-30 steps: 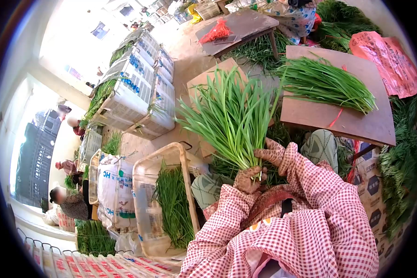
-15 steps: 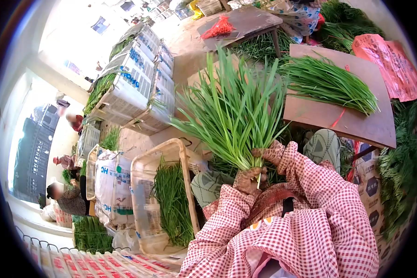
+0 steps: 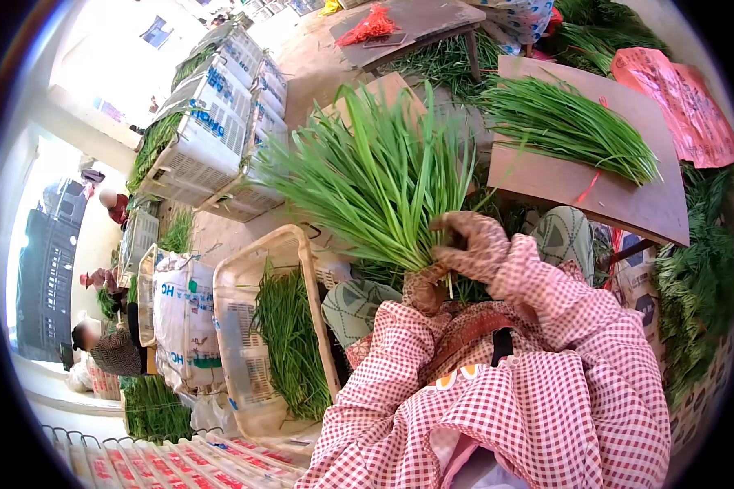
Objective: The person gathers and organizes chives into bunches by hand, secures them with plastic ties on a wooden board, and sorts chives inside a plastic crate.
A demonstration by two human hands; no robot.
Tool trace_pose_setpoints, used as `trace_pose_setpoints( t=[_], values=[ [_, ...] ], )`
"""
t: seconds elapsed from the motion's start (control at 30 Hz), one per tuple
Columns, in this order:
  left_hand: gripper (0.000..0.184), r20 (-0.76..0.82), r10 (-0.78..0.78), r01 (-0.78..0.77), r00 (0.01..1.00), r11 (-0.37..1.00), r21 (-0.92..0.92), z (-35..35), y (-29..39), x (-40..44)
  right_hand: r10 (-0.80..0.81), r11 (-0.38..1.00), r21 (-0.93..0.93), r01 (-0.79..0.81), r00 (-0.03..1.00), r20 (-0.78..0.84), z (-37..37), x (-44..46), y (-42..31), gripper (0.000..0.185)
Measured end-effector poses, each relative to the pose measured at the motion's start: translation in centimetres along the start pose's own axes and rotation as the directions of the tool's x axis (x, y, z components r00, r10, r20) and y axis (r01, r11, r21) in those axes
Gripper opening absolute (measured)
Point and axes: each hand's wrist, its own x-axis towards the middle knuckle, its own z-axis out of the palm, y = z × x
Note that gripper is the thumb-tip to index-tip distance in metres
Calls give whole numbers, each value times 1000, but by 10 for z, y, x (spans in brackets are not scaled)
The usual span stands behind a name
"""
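Note:
A fanned bunch of long green leafy stalks (image 3: 383, 179) rises from my left hand (image 3: 426, 289), whose gloved fingers are wrapped round its base. My right hand (image 3: 475, 244), in a brown patterned glove, is beside the lower right of the stalks, its fingers curled with thumb and forefinger close together; whether it pinches a stalk is too small to tell. On the brown board (image 3: 522, 175) to the right lies another green bundle (image 3: 571, 130), with a red tie (image 3: 587, 187) near it.
A crate (image 3: 310, 285) with green stalks stands to the left of my knees. Stacked white crates (image 3: 212, 122) are behind it. A low table (image 3: 424, 24) carries red ties. A pink sack (image 3: 669, 106) lies at the right. People (image 3: 118, 350) sit at the far left.
The view has shifted, so the surroundings sit slightly further left and higher. My right hand has lifted a little from the base of the bunch, and the leaves lean further left.

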Motion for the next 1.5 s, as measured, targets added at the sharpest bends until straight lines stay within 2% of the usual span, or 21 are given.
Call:
trace_pose_setpoints(
  t=[0.2, 0.27, 0.37, 0.5, 0.53, 0.63, 0.67, 0.73, 0.83, 0.9, 0.97, 1.03, 1.1, 1.13, 1.17, 1.2, 1.3, 1.4, 1.43, 1.47, 1.5],
  values=[
    [4, -50, 26, -19, 998, 991, 132, -169, -45, 39, -55, 980, -185, 78, 990, 126, 12, 24, 8, 36],
    [4, -154, -4, 31, 988, 984, 173, -129, -32, 23, 9, 966, -254, 49, 975, 222, 7, 24, -2, 38],
    [5, -300, -30, 100, 953, 970, 220, -82, -17, 11, -18, 1000, 7, 17, 980, 200, 19, 23, 21, 39],
    [20, 48, 115, -120, 992, 983, 140, -83, -22, 10, 14, 878, 468, -99, 983, 182, 38, 19, 43, 31],
    [18, 311, 205, -239, 928, 968, 75, -20, -3, 4, 135, 828, 493, -267, 949, 286, 30, 18, 34, 27],
    [18, -46, 52, -35, 998, 948, 315, -20, 10, 7, 136, 659, 661, -359, 921, 364, 32, 12, 37, 30],
    [17, -56, 156, -139, 986, 963, 232, -11, -1, 2, 95, 624, 696, -356, 918, 385, 32, 11, 36, 29],
    [12, -1, -121, 121, 993, 988, 94, -31, 20, 13, 8, 546, 759, -355, 908, 419, 30, 5, 30, 28],
    [10, -64, 36, 15, 997, 757, 653, -30, 35, 13, 100, 602, 727, -331, 934, 343, 4, -8, -2, 22],
    [13, -181, 95, -28, 979, 938, 344, -25, 56, 18, 177, 561, 786, -262, 965, 194, -9, -14, 10, 21],
    [21, -240, 142, -155, 960, 987, -35, -28, 79, 25, -38, 473, 877, -80, 993, 111, -26, -21, 38, 21],
    [18, -314, 214, -258, 925, 960, -106, -3, 113, 17, 0, 625, 774, -97, 992, 124, -41, -28, 66, 28],
    [29, -272, 234, -269, 934, 958, -99, -7, 141, 17, 182, 894, 342, -289, 932, 312, -46, -24, 108, 38],
    [42, -145, 215, -240, 966, 953, -183, -14, 152, 19, 362, 931, -209, -300, 830, 423, -40, -15, 113, 49],
    [44, -97, 216, -230, 972, 957, -179, -18, 155, 20, 567, 702, -692, -169, 721, 399, -36, -9, 117, 60],
    [47, -48, 210, -215, 977, 961, -172, -14, 157, 18, 625, 643, -760, -92, 636, 452, -38, -8, 89, 78],
    [50, 123, 194, -172, 973, 970, -173, 10, 145, 7, 452, 804, -578, -140, 775, 441, -11, 10, 44, 81],
    [48, 213, 55, 4, 975, 964, -266, 7, 109, 6, 186, 983, -119, -143, 765, 616, 10, 35, 18, 85],
    [51, 199, 73, -37, 977, 983, -179, 13, 97, 1, 137, 970, 72, -231, 769, 625, 16, 38, 12, 88],
    [41, 136, 89, -149, 987, 831, 536, -1, 84, -4, 55, 970, 171, -171, 844, 534, 33, 49, 28, 85],
    [37, 142, 105, -176, 984, 618, 766, -8, 77, -3, -23, 962, 256, -97, 903, 430, 53, 61, 48, 84]
  ],
)
